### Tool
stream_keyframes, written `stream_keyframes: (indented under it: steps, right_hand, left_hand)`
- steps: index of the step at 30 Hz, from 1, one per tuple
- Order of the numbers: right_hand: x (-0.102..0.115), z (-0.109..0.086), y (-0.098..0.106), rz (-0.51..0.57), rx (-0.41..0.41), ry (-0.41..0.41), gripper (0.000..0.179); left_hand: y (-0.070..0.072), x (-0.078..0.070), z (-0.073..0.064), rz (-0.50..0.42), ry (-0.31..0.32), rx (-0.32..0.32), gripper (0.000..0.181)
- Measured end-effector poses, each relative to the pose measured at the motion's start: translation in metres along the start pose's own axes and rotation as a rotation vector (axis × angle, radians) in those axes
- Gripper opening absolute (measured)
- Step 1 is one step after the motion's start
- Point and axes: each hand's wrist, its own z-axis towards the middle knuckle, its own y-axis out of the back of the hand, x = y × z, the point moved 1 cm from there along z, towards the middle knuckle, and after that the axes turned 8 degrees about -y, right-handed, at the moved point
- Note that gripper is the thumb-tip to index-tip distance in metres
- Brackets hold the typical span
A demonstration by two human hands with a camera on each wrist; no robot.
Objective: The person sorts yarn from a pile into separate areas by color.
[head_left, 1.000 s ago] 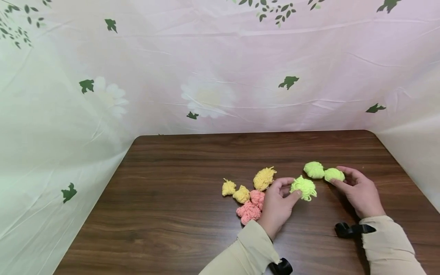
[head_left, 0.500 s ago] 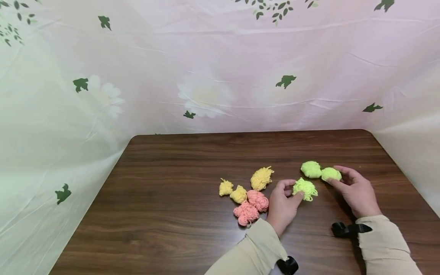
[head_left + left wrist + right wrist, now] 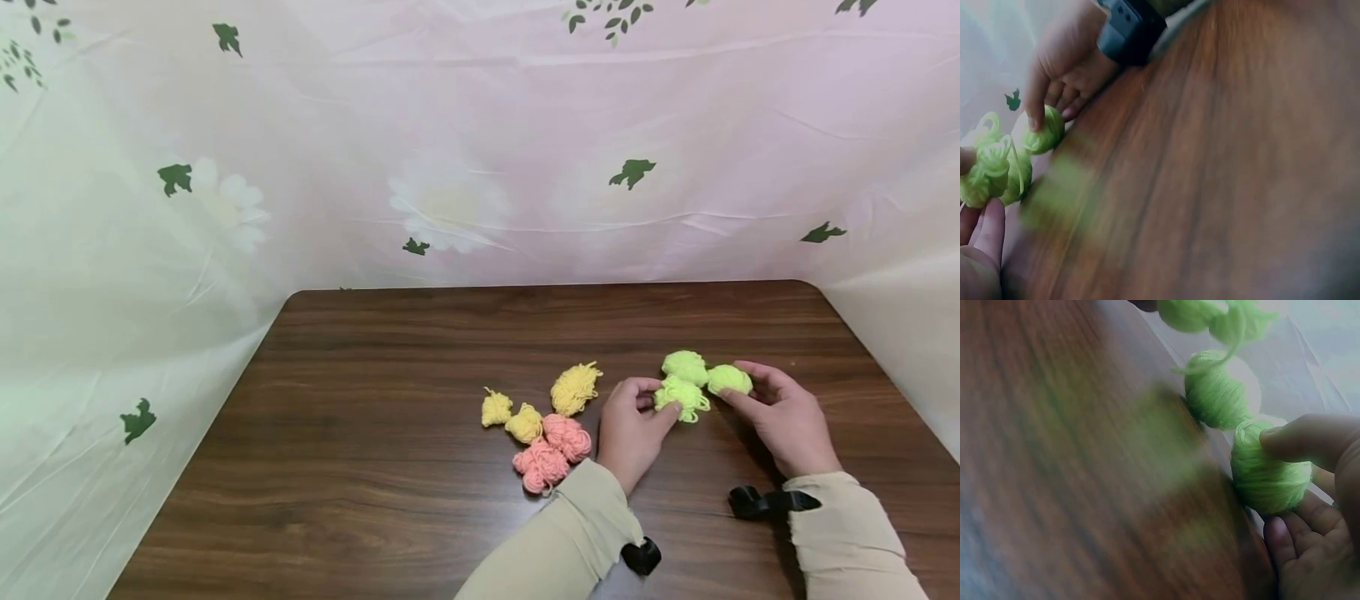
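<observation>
Between thumb and fingers my left hand point(image 3: 632, 429) pinches a loopy neon-green yarn ball point(image 3: 681, 398), right in front of a second green yarn ball point(image 3: 684, 367). In the right wrist view this held ball point(image 3: 1241, 322) shows loose strands and looks raised above the table. My right hand point(image 3: 786, 417) grips a third green yarn ball point(image 3: 729, 379), thumb on its near side and fingers behind. That ball sits against the right side of the second green one, which no hand holds.
Left of my left hand lie two coral-pink yarn balls point(image 3: 566, 437) and several yellow ones, the largest yellow ball point(image 3: 576, 388) farthest back. All are on the dark wooden table point(image 3: 360, 467), backed by a printed cloth point(image 3: 525, 167). Black wrist straps point(image 3: 772, 502) are on both sleeves.
My left hand has carried its green yarn ball right and away from me, up to the other two green ones. The right hand keeps its grip in place. The head view shifts slightly.
</observation>
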Motion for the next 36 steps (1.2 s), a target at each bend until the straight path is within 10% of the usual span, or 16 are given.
stream_keyframes:
  steps: [36]
  right_hand:
    - [0.007, -0.004, 0.0, 0.061, 0.013, -0.025, 0.061]
  left_hand:
    - [-0.015, 0.002, 0.013, 0.364, -0.077, 0.048, 0.034]
